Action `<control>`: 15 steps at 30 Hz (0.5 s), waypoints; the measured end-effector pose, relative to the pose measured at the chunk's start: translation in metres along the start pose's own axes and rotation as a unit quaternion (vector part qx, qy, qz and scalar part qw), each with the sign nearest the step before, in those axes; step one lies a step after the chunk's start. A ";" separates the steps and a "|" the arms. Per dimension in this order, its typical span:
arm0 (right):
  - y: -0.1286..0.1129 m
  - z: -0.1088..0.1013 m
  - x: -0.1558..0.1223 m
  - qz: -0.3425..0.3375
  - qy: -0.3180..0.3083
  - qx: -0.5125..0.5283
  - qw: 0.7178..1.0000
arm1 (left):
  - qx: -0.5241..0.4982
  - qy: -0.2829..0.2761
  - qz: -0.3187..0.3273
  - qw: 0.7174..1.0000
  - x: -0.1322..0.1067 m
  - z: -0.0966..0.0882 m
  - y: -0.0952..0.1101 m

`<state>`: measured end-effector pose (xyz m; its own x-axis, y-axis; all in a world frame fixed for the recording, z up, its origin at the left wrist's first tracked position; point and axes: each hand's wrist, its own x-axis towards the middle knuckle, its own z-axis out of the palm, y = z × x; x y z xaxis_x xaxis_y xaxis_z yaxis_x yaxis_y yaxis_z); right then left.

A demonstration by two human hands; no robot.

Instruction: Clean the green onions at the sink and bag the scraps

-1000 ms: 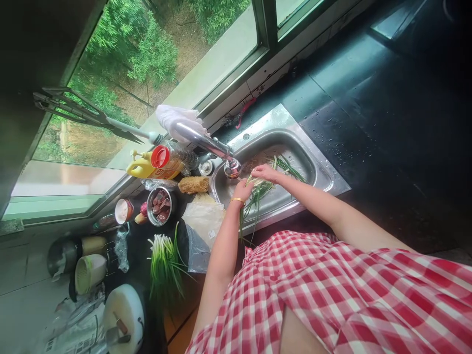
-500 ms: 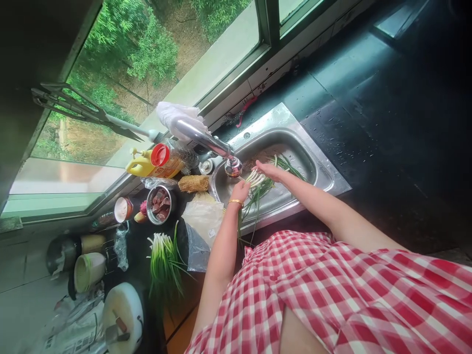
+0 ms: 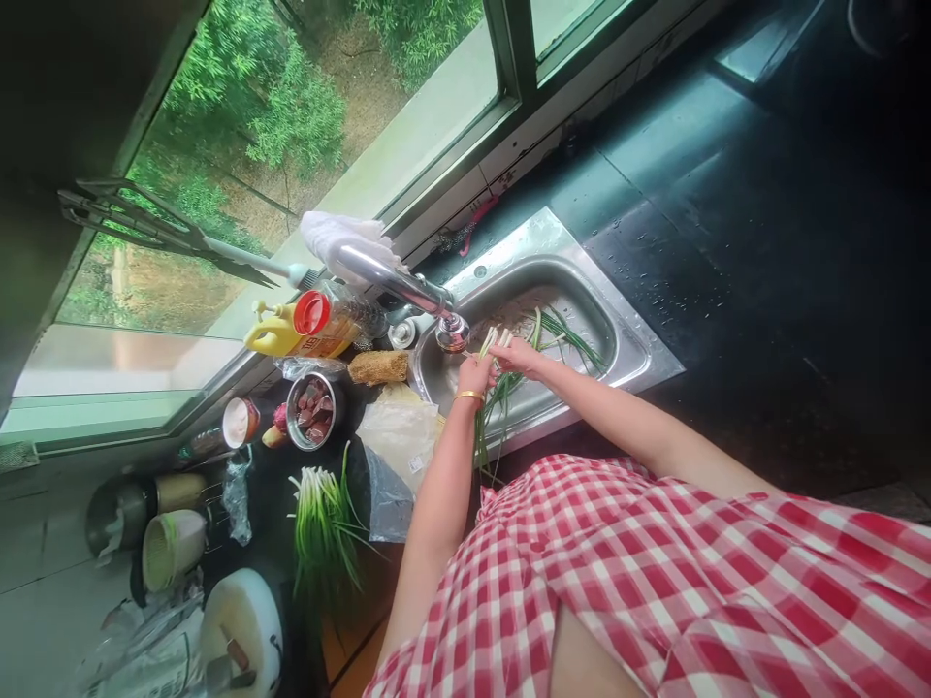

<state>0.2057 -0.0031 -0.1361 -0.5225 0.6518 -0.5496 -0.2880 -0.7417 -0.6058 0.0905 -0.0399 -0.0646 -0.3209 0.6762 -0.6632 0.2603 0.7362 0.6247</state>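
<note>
Fingers point(image 3: 483, 365) of the bare left hand point(image 3: 475, 376) are wrapped round a bunch of slender green-and-white spring onions point(image 3: 498, 396), while those of the right hand point(image 3: 518, 356) bend against its pale ends, too small to tell whether they close on them. The bunch is over the near left part of a rectangular stainless-steel sink point(image 3: 634, 361), white ends up, green leaves trailing towards the near rim. A thin gold-coloured bracelet point(image 3: 469, 395) circles the left wrist. Loose long-leaved spring onions point(image 3: 580, 341) lie in the sink, right of the hands. At its left end hangs a curved chrome tap point(image 3: 397, 278), its head just beside the left hand. Further left are a rough tan block point(image 3: 378, 366), a crumpled translucent plastic bag point(image 3: 397, 427) and a round metal bowl point(image 3: 290, 427) of dark reddish chunks point(image 3: 312, 409). Nearer, on the left, rests a thick bundle of bright green spring onions point(image 3: 320, 514). Glossy black countertop point(image 3: 727, 281) stretches to the right, speckled with water drops.
</note>
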 end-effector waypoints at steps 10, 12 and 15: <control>0.003 0.014 0.000 -0.038 -0.063 0.026 0.997 | 0.022 0.022 0.009 0.999 0.000 -0.002 0.002; -0.002 0.015 0.004 -0.025 0.028 0.027 0.999 | 0.033 0.030 0.030 0.999 -0.002 -0.001 0.002; -0.016 -0.001 0.015 0.012 0.175 0.066 0.982 | 0.059 0.053 0.064 0.995 -0.005 -0.003 0.000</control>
<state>0.2033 0.0190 -0.1348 -0.2295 0.6307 -0.7414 -0.3931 -0.7568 -0.5222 0.0894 -0.0432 -0.0594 -0.3709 0.7625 -0.5300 0.4092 0.6466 0.6439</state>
